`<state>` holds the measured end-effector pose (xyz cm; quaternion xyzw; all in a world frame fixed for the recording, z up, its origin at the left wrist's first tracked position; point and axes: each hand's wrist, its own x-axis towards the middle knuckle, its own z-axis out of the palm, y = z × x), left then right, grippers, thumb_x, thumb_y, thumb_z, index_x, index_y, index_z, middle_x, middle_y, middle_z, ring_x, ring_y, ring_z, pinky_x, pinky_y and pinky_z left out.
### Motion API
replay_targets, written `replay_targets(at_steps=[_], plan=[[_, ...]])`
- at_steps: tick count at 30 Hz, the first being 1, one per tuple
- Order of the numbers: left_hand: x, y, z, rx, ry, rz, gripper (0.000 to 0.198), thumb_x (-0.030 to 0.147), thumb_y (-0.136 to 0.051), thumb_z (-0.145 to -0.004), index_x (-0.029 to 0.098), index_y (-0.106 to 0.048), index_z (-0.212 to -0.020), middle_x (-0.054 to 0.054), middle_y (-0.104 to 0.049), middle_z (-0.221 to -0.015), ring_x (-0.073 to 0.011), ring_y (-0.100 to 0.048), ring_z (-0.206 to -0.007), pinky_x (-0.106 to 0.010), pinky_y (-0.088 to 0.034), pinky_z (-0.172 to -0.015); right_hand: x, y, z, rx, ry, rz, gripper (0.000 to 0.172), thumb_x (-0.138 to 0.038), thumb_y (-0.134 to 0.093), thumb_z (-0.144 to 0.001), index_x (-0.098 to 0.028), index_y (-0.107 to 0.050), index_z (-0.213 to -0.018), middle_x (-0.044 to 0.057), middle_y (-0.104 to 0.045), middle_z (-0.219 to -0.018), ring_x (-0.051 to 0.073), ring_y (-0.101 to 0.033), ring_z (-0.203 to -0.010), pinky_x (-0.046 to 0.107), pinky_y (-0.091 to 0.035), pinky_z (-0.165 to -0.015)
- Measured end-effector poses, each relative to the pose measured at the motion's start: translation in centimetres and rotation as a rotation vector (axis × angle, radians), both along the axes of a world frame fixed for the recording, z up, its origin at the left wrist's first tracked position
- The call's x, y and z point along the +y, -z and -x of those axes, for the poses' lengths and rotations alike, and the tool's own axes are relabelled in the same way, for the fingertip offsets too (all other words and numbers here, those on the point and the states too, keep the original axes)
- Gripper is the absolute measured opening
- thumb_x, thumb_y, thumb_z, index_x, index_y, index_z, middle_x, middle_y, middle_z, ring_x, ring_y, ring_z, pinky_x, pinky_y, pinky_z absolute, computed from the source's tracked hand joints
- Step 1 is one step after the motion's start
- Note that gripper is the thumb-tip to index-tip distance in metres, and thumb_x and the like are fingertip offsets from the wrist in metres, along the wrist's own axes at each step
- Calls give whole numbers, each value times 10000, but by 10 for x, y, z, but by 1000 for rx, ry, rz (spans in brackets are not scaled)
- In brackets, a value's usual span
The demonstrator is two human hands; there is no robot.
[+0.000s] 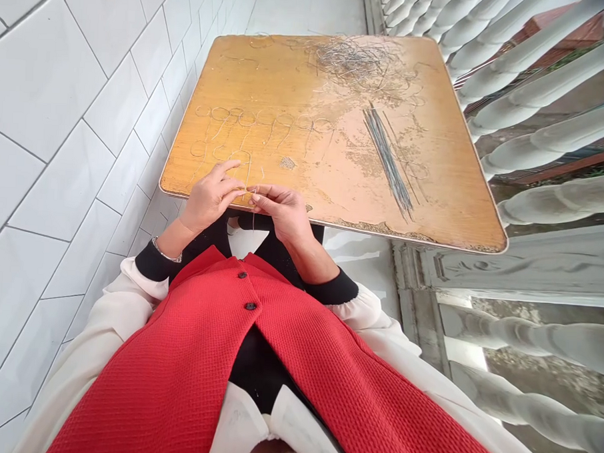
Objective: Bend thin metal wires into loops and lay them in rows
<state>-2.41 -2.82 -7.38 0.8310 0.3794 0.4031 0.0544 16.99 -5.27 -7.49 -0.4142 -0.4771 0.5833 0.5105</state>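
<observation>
My left hand [210, 194] and my right hand [281, 209] meet over the near edge of the wooden table. Between them is a thin wire [249, 169] whose upper part curves into a loop. The left thumb and fingers pinch its lower part, and the right thumb and forefinger pinch close beside that spot. A thin end hangs below the right fingertips. Just beyond the hands lie several looped wires [281, 122] in a row, with a few more near my left hand.
The table [304, 180] has a worn, peeling surface. A bundle of straight wires [389, 163] lies at its right, and a tangled wire pile [354, 58] sits at the far side. White tiled wall [49, 169] stands left, a white balustrade [536, 136] right.
</observation>
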Motion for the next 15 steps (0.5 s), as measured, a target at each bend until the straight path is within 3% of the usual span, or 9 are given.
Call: replay_targets(at_steps=[8, 15], plan=[[7, 1, -5, -98, 46, -67, 243, 326, -551, -1008, 184, -724, -913, -92, -691, -1257, -154, -714, -907, -345, -578, -896, 2, 8, 1, 42, 0, -1, 278, -372, -875, -642, -208, -789, -849, -7, -693, -714, 101, -580, -620, 263, -496, -615], [5, 10, -15, -158, -40, -88, 218, 347, -614, -976, 193, -731, -878, -92, -706, -1201, -162, -709, -975, -312, -579, -886, 2, 9, 2, 44, -13, -29, 237, -364, -860, -663, -209, -794, -829, -13, -689, -703, 85, -558, -583, 245, -485, -585]])
